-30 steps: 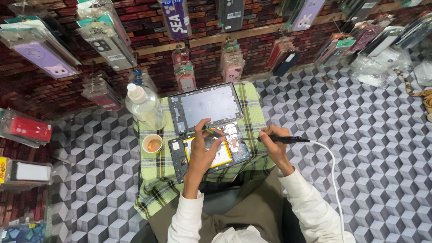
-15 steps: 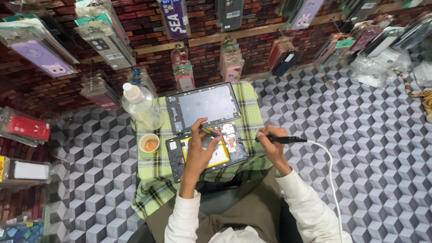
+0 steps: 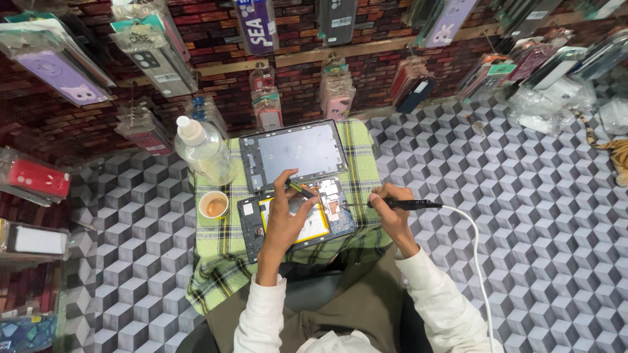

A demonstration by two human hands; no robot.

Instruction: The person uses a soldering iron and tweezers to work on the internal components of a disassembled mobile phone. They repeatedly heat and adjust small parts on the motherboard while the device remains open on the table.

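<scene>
The left hand (image 3: 286, 216) rests on the opened tablet (image 3: 297, 219), fingers pinched around a thin pair of tweezers (image 3: 301, 189) whose tips reach the circuit board at the tablet's far right corner. The right hand (image 3: 391, 212) is clenched around a dark soldering iron (image 3: 399, 204), its tip aimed leftward at that same board, its white cord (image 3: 474, 261) trailing off the right edge of the small table (image 3: 222, 261) draped in green plaid cloth. The tablet lies at the table's near edge; its detached back panel (image 3: 294, 153) lies along the far edge. A clear plastic bottle (image 3: 203, 150) stands at the far left corner, a small cup (image 3: 213, 204) just beside the tablet. Doing this well, I judge, means bracing both wrists, holding the part still, and touching the tip only briefly.
</scene>
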